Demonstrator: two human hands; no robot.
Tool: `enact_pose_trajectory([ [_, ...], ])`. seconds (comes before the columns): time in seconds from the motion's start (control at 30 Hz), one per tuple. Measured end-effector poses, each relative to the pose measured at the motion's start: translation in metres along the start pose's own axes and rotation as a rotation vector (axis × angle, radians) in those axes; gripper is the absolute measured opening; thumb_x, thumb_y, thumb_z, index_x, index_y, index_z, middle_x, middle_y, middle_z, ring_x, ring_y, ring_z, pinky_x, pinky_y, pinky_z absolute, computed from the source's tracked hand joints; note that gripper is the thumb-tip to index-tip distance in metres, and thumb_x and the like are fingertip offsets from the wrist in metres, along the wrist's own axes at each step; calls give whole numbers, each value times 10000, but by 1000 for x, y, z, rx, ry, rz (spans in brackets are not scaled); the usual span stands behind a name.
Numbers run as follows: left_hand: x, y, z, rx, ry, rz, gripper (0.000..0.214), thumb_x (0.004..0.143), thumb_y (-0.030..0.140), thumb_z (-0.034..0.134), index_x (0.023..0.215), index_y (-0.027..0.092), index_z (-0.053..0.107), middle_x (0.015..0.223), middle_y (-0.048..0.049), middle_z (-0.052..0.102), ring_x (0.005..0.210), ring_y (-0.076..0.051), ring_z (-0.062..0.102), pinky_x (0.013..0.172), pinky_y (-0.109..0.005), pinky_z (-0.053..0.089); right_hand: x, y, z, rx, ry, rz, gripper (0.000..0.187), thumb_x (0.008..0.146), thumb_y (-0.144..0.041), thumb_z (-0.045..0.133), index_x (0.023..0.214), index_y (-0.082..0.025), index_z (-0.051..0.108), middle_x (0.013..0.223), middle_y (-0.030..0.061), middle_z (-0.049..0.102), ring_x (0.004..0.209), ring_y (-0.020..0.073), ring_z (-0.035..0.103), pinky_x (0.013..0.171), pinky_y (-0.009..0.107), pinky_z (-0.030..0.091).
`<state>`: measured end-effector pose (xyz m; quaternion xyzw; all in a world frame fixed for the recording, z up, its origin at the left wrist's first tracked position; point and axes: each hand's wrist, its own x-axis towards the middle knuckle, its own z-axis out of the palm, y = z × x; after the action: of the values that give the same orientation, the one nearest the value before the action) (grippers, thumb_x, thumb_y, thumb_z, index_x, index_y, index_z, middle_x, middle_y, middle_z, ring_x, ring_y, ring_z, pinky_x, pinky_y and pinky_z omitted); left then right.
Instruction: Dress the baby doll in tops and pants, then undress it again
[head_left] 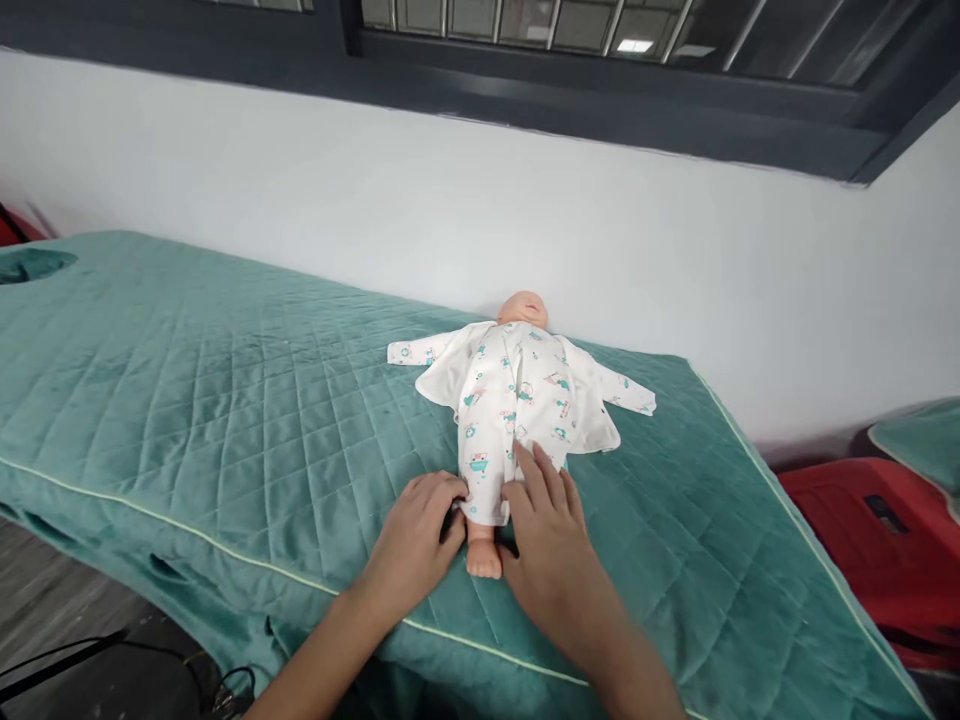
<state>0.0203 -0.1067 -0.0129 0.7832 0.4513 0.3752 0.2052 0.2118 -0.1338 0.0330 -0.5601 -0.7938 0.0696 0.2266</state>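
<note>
A baby doll (523, 308) lies on its back on the green quilted cover, its head toward the wall. It wears white printed trousers (487, 440) and a white printed jacket (592, 425) spread out at both sides, sleeves stretched outward. One bare foot (484, 560) shows below a trouser hem; the other is hidden behind my right hand. My left hand (420, 530) is closed at the left edge of that hem, fingers bent onto the cloth. With fingers stretched and apart, my right hand (547, 530) rests over the other trouser leg, its index fingertip touching the hem's right side.
The green quilted cover (247, 440) lies over a long bed against a white wall (300, 190). A dark-framed window (600, 90) is above. Red plastic furniture (855, 540) stands at the right. Black cables (150, 650) run along the floor at lower left.
</note>
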Motion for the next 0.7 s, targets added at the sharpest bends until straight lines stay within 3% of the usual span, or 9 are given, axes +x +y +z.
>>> enact_pose_trajectory([
  [0.2,-14,14,-4,-155,18,0,185,928,183,470,1022,308,570,993,-50,672,935,-220,655,831,-402,558,-8,-11,-1,-46,58,-3,224,890,-114,479,962,-262,631,1556,82,467,1508,365,302,1150,729,291],
  [0.4,-40,20,-12,-155,51,-75,138,922,172,473,960,265,569,943,-40,655,863,-195,647,752,-344,550,-33,-15,-20,8,57,-162,183,928,-152,512,1013,-273,621,1618,16,363,1524,327,251,1163,626,363],
  [0.47,-42,23,-13,-136,61,-70,184,926,132,451,1013,246,566,1035,-53,650,963,-187,643,840,-343,544,-43,-8,-23,67,66,-123,191,963,-161,497,1065,-279,607,1593,19,391,1513,300,277,1130,553,433],
  [0.57,-34,34,-13,-116,97,1,238,950,123,446,1127,236,558,1188,-78,630,1129,-192,604,970,-360,508,-58,12,-20,189,172,1,234,990,-186,484,1187,-290,554,1497,56,479,1419,244,426,1067,440,507],
  [0.7,-12,57,-2,31,-6,152,282,938,116,509,1193,229,557,1224,-66,640,1180,-208,573,1032,-386,462,-73,34,-4,265,263,86,416,945,-144,507,1334,-284,459,1367,86,556,1259,233,562,1015,424,535],
])
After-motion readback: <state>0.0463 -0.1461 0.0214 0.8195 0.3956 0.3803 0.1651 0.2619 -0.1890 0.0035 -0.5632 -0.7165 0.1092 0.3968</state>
